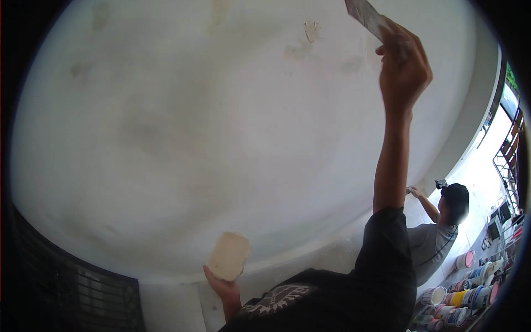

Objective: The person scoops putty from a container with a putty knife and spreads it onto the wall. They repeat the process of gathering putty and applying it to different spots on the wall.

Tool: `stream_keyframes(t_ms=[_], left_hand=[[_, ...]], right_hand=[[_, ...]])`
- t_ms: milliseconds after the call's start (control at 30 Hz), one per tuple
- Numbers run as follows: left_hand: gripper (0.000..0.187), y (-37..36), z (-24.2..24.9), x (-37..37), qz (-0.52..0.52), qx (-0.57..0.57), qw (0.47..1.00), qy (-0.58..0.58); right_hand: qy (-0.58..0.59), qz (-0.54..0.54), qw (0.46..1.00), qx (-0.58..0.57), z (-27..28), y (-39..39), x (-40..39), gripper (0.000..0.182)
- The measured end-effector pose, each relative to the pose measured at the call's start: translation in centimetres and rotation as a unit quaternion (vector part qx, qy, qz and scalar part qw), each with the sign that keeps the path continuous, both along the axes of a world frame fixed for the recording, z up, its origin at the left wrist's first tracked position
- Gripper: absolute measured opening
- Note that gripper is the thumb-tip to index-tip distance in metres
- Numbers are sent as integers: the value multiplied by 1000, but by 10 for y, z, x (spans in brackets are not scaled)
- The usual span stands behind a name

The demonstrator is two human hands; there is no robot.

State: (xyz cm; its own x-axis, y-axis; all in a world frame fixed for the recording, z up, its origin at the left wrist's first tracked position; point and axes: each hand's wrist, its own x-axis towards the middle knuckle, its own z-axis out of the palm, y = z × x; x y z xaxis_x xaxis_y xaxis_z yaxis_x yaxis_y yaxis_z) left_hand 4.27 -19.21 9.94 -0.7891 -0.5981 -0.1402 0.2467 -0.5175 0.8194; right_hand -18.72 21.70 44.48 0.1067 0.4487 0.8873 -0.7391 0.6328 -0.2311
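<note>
Raised high at the upper right, my right hand (405, 69) is closed around a putty knife (365, 16). Its flat blade points up and left, and its tip is cut off by the frame's top edge. A rough patch of filler (312, 31) shows on the pale surface (238, 127) to the left of the knife. Low in the view, my left hand (224, 290) grips a pale, rounded rectangular board (229, 255) by its lower edge, the fingers partly hidden behind it.
A co-worker (434, 238) in a grey shirt and dark cap stands at the right, one arm raised to the wall. Several paint buckets (462, 299) crowd the floor at the lower right. A dark barred window (97, 293) is at the lower left.
</note>
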Motion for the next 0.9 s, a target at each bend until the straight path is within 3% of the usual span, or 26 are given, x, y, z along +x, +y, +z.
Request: stream_keyframes(t_ms=[67, 133, 333, 433, 533, 600, 700, 800, 900], left_hand=[[63, 4, 11, 3, -4, 8, 1000, -4], [62, 8, 22, 8, -13, 15, 1000, 2], [61, 18, 41, 23, -16, 18, 1000, -3], [60, 22, 57, 30, -22, 26, 999, 5], [60, 26, 68, 30, 0, 29, 1000, 7], [60, 26, 67, 31, -6, 19, 1000, 2], [61, 29, 73, 34, -10, 12, 1000, 2], [61, 37, 83, 37, -15, 18, 1000, 4], [61, 42, 91, 38, -12, 11, 1000, -3]], right_hand=[[70, -184, 970, 139, 4, -14, 1, 16], [59, -132, 975, 171, -4, -23, -14, 26], [-84, -70, 952, 286, -44, -66, 23, 32], [-116, -49, 953, 275, -29, -55, 46, 31], [6, -131, 972, 195, 7, -34, 39, 32], [-28, -176, 969, 173, 26, -27, 27, 30], [-73, -186, 953, 228, 1, -38, 8, 28], [-120, -86, 953, 266, -26, -58, 31, 31], [-80, -45, 967, 236, -16, -41, 44, 30]])
